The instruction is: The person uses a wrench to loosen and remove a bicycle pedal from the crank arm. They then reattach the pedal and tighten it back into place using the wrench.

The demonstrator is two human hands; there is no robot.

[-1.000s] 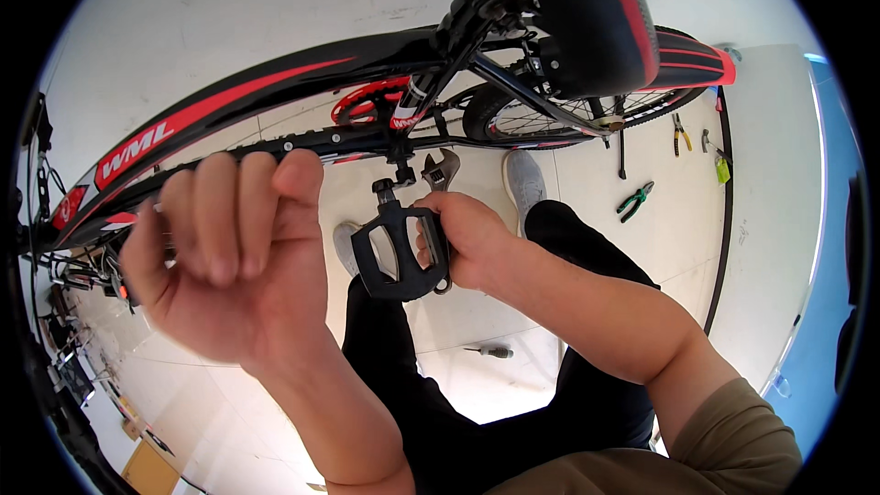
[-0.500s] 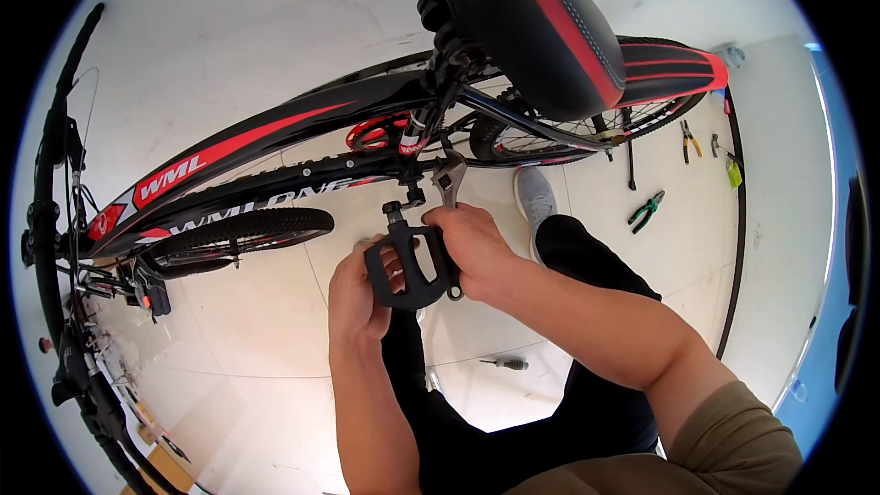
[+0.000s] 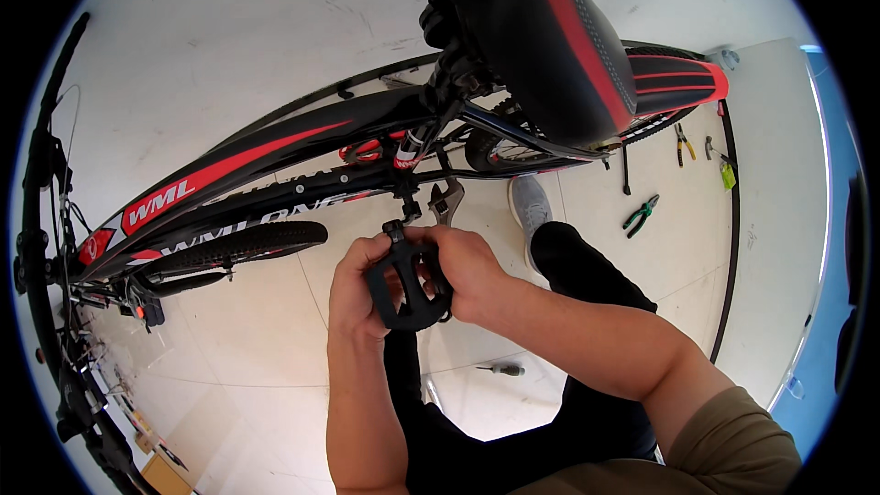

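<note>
A black platform pedal sits at the end of the crank arm of a black and red bicycle. My left hand is closed around the pedal's left side, its thumb near the spindle. Gripped in my right hand is an adjustable wrench, its jaw end sticking up beside the crank. The fingers of my right hand also reach the pedal's upper right side. The wrench's handle is mostly hidden by my right hand and the pedal. Whether the jaws touch the bicycle, I cannot tell.
On the tiled floor to the right lie green-handled pliers, yellow-handled pliers and a hammer. A screwdriver lies between my legs. The saddle overhangs the work from above; the handlebar stands at far left.
My right hand has shifted up and left along the pedal, its thumb now near the spindle. My left thumb has risen towards the spindle too. The pedal has tilted slightly and sits lower in view.
</note>
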